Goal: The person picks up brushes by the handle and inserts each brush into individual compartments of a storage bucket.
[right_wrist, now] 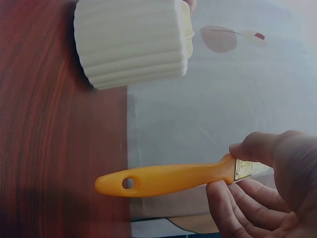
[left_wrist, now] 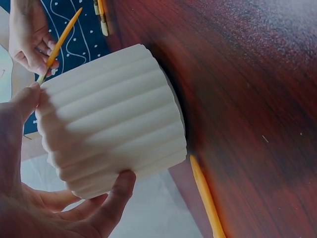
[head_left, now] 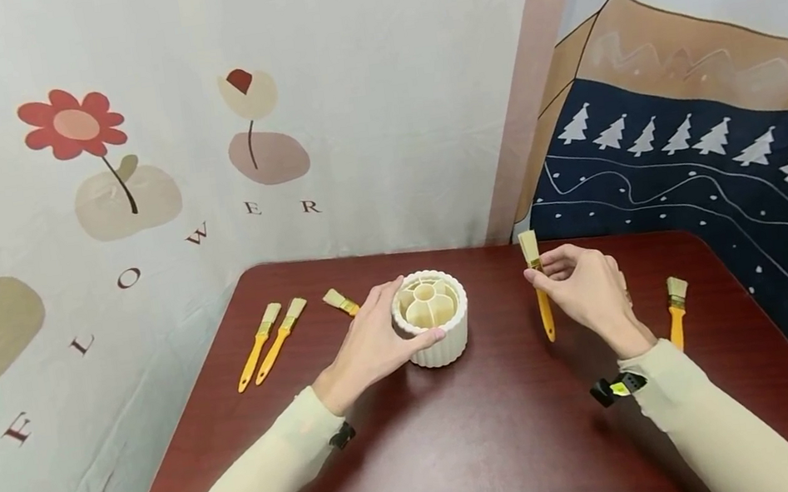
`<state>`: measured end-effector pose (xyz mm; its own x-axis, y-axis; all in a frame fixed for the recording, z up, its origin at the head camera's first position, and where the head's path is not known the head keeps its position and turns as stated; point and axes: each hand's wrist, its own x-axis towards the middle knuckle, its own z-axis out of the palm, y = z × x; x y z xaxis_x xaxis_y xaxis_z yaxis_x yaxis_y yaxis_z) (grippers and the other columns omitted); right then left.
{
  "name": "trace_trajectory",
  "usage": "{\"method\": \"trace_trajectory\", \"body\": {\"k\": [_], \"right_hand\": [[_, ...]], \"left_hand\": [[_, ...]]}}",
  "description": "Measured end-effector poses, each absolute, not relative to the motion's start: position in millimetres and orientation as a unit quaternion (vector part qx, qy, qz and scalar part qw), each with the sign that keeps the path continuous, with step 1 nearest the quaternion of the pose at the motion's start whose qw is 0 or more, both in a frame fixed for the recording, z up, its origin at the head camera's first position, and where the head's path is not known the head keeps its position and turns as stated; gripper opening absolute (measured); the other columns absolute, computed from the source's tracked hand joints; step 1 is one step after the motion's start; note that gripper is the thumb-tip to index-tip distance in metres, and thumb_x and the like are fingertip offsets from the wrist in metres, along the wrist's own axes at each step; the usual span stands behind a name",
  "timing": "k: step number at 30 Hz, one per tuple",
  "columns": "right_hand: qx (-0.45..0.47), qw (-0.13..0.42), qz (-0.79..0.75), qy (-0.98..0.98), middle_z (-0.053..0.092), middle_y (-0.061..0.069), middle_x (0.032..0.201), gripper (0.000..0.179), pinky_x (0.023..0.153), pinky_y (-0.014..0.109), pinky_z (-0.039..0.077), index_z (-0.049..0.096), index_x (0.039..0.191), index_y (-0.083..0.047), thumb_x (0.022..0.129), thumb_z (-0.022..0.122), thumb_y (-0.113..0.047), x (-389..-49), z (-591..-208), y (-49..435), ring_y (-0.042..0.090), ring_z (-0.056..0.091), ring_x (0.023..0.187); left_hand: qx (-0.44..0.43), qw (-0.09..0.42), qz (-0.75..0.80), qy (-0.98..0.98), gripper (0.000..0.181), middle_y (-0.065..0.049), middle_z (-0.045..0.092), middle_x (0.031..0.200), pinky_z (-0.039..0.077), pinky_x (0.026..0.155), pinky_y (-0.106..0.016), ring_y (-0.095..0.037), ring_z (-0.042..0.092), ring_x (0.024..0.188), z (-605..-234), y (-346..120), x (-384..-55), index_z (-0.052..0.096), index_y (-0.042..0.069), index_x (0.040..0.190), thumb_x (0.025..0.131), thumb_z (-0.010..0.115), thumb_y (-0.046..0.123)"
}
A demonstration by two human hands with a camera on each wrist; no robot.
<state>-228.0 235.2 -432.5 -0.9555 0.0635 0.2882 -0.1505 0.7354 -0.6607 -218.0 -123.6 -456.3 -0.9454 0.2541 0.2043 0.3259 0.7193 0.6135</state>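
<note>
My left hand (head_left: 369, 335) grips a white ribbed pot (head_left: 453, 345) on the table, thumb on the near side and fingers round the far left. Flower-shaped compartments (head_left: 427, 308) show inside its scalloped rim. To the right, my right hand (head_left: 589, 290) pinches a paintbrush (head_left: 545, 313) near its metal ferrule. This brush is upright, pale bristles at the top and yellow handle (right_wrist: 168, 181) pointing down. In the right wrist view, the handle's end has a hole and hangs apart from the pot.
Two paintbrushes, one (head_left: 259, 347) beside the other (head_left: 282, 341), lie at the table's left. Another brush (head_left: 339, 301) lies partly hidden behind my left hand. A further brush (head_left: 678, 311) lies right of my right hand. Printed cloth (head_left: 383, 113) hangs behind the dark red table (head_left: 469, 454).
</note>
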Motion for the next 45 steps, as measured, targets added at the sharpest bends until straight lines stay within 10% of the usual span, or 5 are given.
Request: {"method": "trace_trajectory", "body": {"k": [10,45], "right_hand": [[0.04,0.157,0.391,-0.906,0.09,0.017,0.112,0.043,0.073,0.01,0.057,0.085,0.124,-0.007,0.105,0.089,-0.045,-227.4,-429.4,229.0,0.035,0.088,0.099],[0.061,0.181,0.438,-0.878,0.09,0.013,0.108,0.035,0.077,0.006,0.058,0.085,0.12,-0.01,0.101,0.094,-0.037,-215.5,-412.6,199.7,0.029,0.088,0.095]], "left_hand": [[-0.16,0.054,-0.342,-0.924,0.112,-0.011,0.057,0.174,0.059,0.125,-0.055,-0.032,0.062,0.156,-455.1,-122.5,-217.9,0.048,0.014,0.176,0.089,0.097,0.064],[-0.152,0.049,-0.342,-0.926,0.112,-0.009,0.056,0.174,0.058,0.126,-0.058,-0.034,0.064,0.155,-460.3,-124.1,-217.1,0.046,0.019,0.178,0.09,0.096,0.066]]}}
